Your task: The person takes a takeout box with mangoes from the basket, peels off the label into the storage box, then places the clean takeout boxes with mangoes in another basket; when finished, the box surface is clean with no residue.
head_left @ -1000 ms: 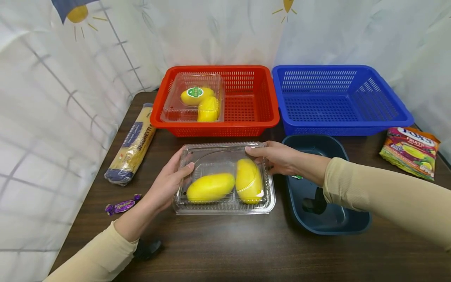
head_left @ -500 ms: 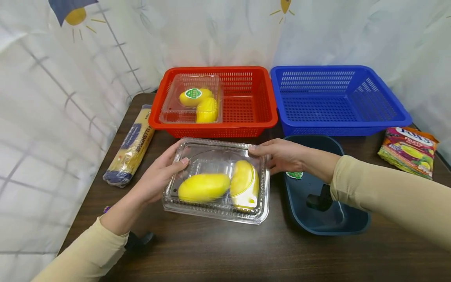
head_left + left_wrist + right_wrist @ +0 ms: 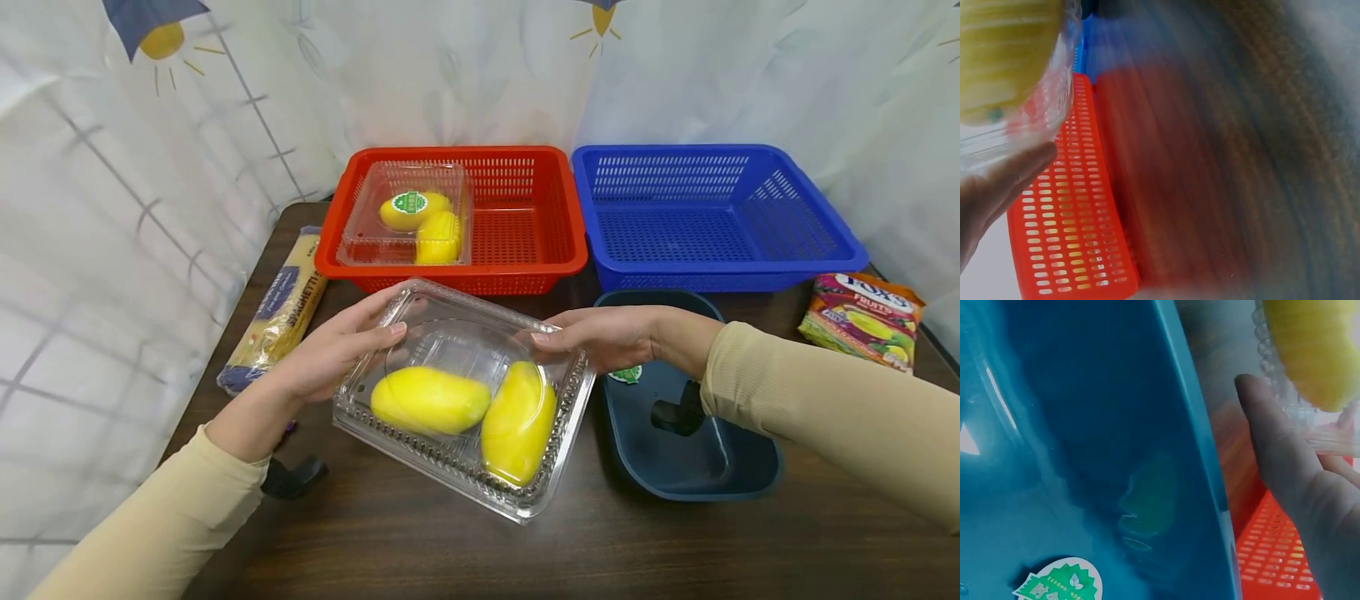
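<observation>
A clear plastic clamshell box (image 3: 457,337) is held tilted over the table, its right side lower toward the front. Inside lie two yellow mangoes, one lengthwise (image 3: 429,400) and one more upright (image 3: 519,423). My left hand (image 3: 330,354) grips the box's left edge, thumb on the lid and other fingers mostly hidden behind. On the upper right edge my right hand (image 3: 611,333) holds it the same way, thumb on top. In the right wrist view that thumb (image 3: 1272,434) lies along the box's rim.
A red basket (image 3: 517,237) behind contains another box of mangoes (image 3: 411,214). Beside it stands a blue basket (image 3: 667,229). Under my right forearm sits a dark blue tub (image 3: 678,467) with a green sticker (image 3: 626,375). Spaghetti (image 3: 273,312) lies left, a FOX'S candy bag (image 3: 862,321) right.
Both hands keep hold of the box, which has turned clockwise, with its front right corner swinging toward me. The left forearm has shifted over the purple candy, now mostly hidden.
</observation>
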{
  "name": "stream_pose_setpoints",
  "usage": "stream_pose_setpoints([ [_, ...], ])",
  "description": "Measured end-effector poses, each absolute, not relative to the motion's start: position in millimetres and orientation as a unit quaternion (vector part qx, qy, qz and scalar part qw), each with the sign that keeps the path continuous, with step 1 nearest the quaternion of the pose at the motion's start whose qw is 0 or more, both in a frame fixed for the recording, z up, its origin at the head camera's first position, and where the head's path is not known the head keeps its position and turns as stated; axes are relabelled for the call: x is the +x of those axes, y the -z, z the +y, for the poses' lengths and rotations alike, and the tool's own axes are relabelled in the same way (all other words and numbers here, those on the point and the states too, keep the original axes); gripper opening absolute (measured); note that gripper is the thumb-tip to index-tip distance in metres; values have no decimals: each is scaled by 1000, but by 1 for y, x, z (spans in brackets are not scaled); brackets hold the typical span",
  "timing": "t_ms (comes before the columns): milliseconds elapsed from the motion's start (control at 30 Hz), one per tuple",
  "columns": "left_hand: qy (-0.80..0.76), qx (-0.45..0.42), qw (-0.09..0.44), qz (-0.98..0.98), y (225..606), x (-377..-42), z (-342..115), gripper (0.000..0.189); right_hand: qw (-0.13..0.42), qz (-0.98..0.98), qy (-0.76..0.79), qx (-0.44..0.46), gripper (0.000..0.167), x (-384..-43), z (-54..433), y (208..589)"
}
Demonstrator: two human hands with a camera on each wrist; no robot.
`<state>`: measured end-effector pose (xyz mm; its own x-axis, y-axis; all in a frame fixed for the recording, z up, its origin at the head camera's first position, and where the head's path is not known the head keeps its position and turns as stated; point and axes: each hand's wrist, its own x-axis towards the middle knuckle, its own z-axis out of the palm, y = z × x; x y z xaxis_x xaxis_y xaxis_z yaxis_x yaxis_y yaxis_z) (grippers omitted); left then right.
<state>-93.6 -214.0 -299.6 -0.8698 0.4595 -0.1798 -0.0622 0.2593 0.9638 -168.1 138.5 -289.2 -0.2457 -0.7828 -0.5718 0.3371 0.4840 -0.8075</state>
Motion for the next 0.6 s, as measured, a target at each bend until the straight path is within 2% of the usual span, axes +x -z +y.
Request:
stream_pose_setpoints([
  [200,-601,155,247,744,296,-99,-209,66,564,665,443,-207,112,-160,136,290],
  [433,-593,167,275,738,295,-107,-203,65,539,682,458,-188,81,-146,127,291],
  [600,-594,167,280,736,294,-111,-202,66,532,694,456,-166,76,-141,130,286],
])
